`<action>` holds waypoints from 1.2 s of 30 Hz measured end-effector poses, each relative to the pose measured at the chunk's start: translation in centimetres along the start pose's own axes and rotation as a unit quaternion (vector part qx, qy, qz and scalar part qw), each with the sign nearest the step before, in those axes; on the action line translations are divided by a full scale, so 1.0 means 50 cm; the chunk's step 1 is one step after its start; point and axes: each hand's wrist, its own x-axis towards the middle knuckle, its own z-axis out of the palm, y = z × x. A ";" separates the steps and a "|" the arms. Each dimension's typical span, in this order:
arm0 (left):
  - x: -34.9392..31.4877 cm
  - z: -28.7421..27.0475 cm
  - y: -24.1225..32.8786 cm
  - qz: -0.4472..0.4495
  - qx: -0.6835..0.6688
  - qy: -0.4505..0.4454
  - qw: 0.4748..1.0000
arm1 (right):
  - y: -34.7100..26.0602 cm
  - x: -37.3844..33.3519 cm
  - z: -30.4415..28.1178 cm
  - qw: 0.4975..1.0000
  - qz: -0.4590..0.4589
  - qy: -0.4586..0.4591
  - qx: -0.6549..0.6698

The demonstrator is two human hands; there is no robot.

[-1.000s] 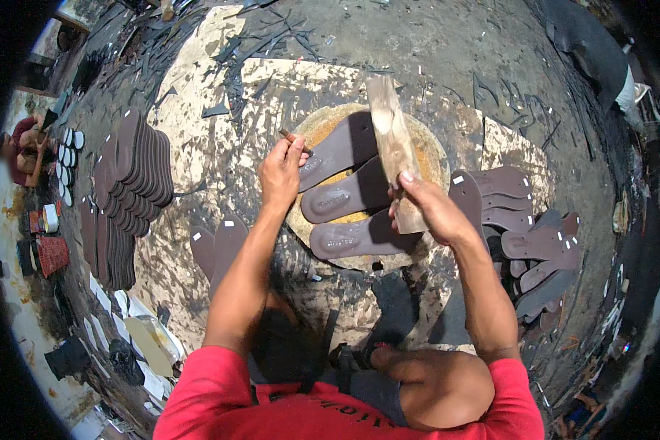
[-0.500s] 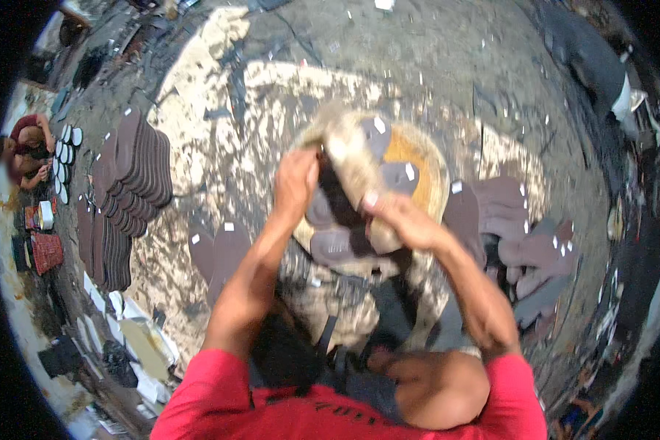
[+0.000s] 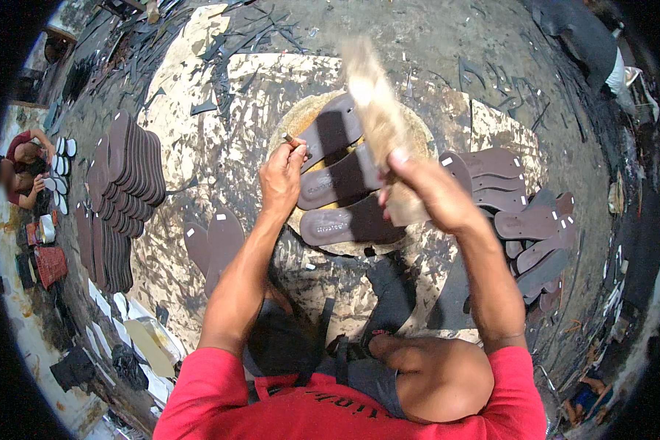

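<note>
Pinched in my left hand (image 3: pixel 280 180) is a small brown punch-like tool (image 3: pixel 293 141), held at the left side of a round wooden block (image 3: pixel 290 121). My right hand (image 3: pixel 440 192) is closed round the lower end of a pale wooden mallet (image 3: pixel 381 110), raised over the block's right part, its far end smeared by motion. Below it on the block lie three dark brown sandal soles, a far sole (image 3: pixel 319 143), a middle sole (image 3: pixel 323 189) and a near sole (image 3: pixel 326 229). Mallet and shadow hide part of them.
Tall stacks of brown soles (image 3: pixel 136 161) stand to the left. Two loose soles (image 3: pixel 224 238) lie by my left forearm. More soles (image 3: pixel 495 180) are heaped on the right. Dark scraps (image 3: pixel 264 33) litter the far floor. Another person (image 3: pixel 26 165) sits at far left beside white soles.
The mallet has swung up and away from my left hand, to the far right side of the block. The small tool in my left hand now shows clearly. The view has shifted slightly.
</note>
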 end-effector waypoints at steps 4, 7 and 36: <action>-0.003 0.000 -0.011 0.118 0.085 0.006 0.989 | -0.150 -0.063 0.052 0.970 -0.187 0.153 -0.029; -0.008 0.000 -0.022 0.174 0.110 0.004 0.979 | -0.087 -0.024 0.100 0.935 -0.312 0.126 -0.116; -0.070 0.035 0.001 0.092 0.040 -0.032 0.994 | -0.156 -0.184 0.077 0.904 -0.321 0.281 0.034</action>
